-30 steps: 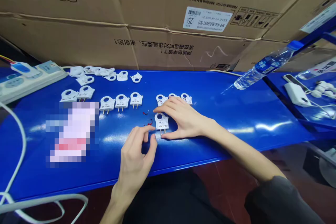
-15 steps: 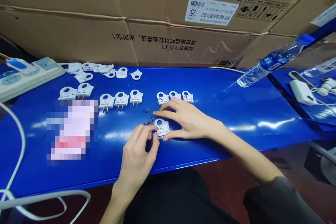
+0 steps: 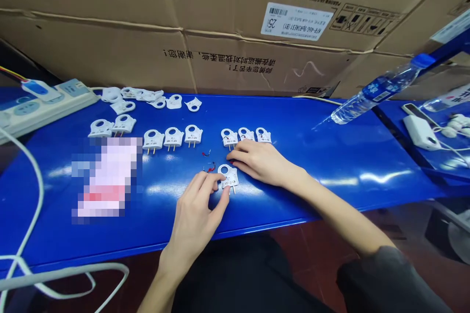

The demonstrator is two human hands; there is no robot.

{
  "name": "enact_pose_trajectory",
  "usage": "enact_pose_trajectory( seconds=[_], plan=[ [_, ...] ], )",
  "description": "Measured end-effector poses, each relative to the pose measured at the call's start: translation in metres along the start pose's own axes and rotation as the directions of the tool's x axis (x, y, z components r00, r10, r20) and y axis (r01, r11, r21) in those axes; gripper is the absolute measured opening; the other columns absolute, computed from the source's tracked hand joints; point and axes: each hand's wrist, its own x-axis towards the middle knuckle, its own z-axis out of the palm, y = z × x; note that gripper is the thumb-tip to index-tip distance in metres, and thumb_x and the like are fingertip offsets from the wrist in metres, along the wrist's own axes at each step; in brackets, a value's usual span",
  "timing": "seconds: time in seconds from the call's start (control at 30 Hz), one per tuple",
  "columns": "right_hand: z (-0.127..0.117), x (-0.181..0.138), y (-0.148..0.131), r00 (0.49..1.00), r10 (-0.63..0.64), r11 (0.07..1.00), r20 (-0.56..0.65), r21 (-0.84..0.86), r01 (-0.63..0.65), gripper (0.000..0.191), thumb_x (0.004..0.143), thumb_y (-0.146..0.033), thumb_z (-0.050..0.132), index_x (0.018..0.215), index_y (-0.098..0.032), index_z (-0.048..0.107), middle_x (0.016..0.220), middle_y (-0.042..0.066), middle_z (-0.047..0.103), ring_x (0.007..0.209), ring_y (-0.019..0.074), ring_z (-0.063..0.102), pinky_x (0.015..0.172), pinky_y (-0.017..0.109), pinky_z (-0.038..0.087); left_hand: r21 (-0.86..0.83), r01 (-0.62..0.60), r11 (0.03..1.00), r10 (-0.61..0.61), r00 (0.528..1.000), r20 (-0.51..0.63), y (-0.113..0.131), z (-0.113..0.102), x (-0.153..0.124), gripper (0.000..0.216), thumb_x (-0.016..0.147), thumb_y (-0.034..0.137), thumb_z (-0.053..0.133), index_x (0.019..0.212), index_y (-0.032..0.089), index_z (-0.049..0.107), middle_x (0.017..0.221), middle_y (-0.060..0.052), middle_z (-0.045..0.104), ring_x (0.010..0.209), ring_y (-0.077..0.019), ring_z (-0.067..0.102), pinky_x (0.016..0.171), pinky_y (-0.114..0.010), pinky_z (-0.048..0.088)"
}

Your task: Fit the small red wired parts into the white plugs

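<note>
As hands [image 3: 196, 203] [image 3: 260, 162] flank white plug [image 3: 229, 173], wires [image 3: 211, 169] nearby

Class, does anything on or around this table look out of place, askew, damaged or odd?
The cardboard carton behind the blue table looks odd: its black print and white label read upside down. On the table's left, a pinkish item is pixelated beyond recognition. The water bottle appears to lean, though lens distortion may explain that.

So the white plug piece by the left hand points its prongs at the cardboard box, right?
No: the head view shows the prongs of that white plug piece pointing away from the cardboard box, toward the near edge of the table.
</note>
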Motion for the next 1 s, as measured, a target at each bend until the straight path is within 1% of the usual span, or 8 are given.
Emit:
enact_pose_trajectory(
  seconds=[0.13,0.27,0.43,0.57,0.7,0.87,1.0],
  plan=[
    [-0.001,0.001,0.002,1.0,-0.006,1.0,-0.003,0.009,0.006,0.021,0.108,-0.028,0.053,0.116,-0.018,0.069,0.11,0.011,0.066,0.097,0.022,0.059,0.075,0.032,0.046,-0.018,0.015,1.0,-0.015,1.0,0.013,-0.001,-0.001,-0.001,0.014,0.103,0.032,0.055,0.114,0.024,0.061,0.091,0.0,0.057,0.082,-0.016,0.059,0.079,-0.031,0.05],
    [0.001,0.002,0.004,1.0,-0.012,1.0,-0.022,0.004,0.012,0.018,0.107,-0.028,0.055,0.111,-0.017,0.069,0.109,0.011,0.067,0.098,0.0224,0.059,0.076,0.032,0.046,-0.061,0.045,0.997,-0.046,0.999,-0.006,-0.002,-0.001,-0.001,0.012,0.101,0.03,0.058,0.112,0.025,0.062,0.089,0.001,0.056,0.08,-0.0152,0.057,0.078,-0.03,0.049],
    [-0.002,-0.001,-0.002,0.999,0.006,1.0,-0.045,-0.002,-0.006,0.021,0.109,-0.031,0.05,0.112,-0.019,0.067,0.107,0.01,0.069,0.097,0.0229,0.061,0.074,0.032,0.046,-0.055,0.041,0.998,-0.042,0.999,-0.022,-0.001,0.0,0.001,0.009,0.1,0.029,0.06,0.107,0.024,0.063,0.087,0.001,0.055,0.077,-0.0146,0.057,0.076,-0.029,0.049],
    [-0.006,-0.002,-0.008,0.995,0.047,0.997,-0.093,0.067,-0.04,0.023,0.11,-0.03,0.046,0.112,-0.019,0.066,0.105,0.01,0.073,0.096,0.0234,0.065,0.078,0.034,0.049,-0.042,0.033,0.999,-0.034,0.999,-0.01,-0.001,0.0,0.002,0.008,0.1,0.028,0.059,0.105,0.024,0.064,0.088,0.001,0.056,0.079,-0.0145,0.057,0.077,-0.03,0.048],
    [-0.002,-0.001,-0.006,0.989,0.071,0.991,-0.13,0.122,-0.055,0.02,0.11,-0.028,0.047,0.112,-0.02,0.065,0.103,0.008,0.075,0.091,0.0217,0.067,0.077,0.033,0.049,-0.021,0.035,0.999,-0.034,0.999,0.01,-0.002,0.001,0.002,0.01,0.102,0.031,0.057,0.106,0.024,0.063,0.086,0.001,0.056,0.079,-0.0155,0.057,0.077,-0.031,0.047],
    [0.005,0.0,-0.009,0.984,0.026,0.991,-0.176,0.131,-0.002,0.023,0.11,-0.03,0.045,0.112,-0.02,0.066,0.103,0.008,0.074,0.095,0.0218,0.066,0.079,0.034,0.051,-0.012,0.042,0.999,-0.042,0.999,0.007,-0.002,0.003,0.003,0.011,0.102,0.033,0.057,0.106,0.024,0.063,0.085,0.001,0.055,0.08,-0.0158,0.057,0.077,-0.031,0.047],
    [0.009,-0.001,-0.012,0.98,-0.032,0.986,-0.198,0.151,0.063,0.025,0.111,-0.029,0.045,0.113,-0.019,0.067,0.103,0.008,0.073,0.095,0.021,0.065,0.077,0.033,0.051,0.002,0.052,0.999,-0.052,0.999,-0.004,0.0,0.003,0.005,0.011,0.102,0.033,0.058,0.104,0.024,0.063,0.084,0.002,0.055,0.079,-0.0153,0.057,0.077,-0.03,0.046]
  ],
)
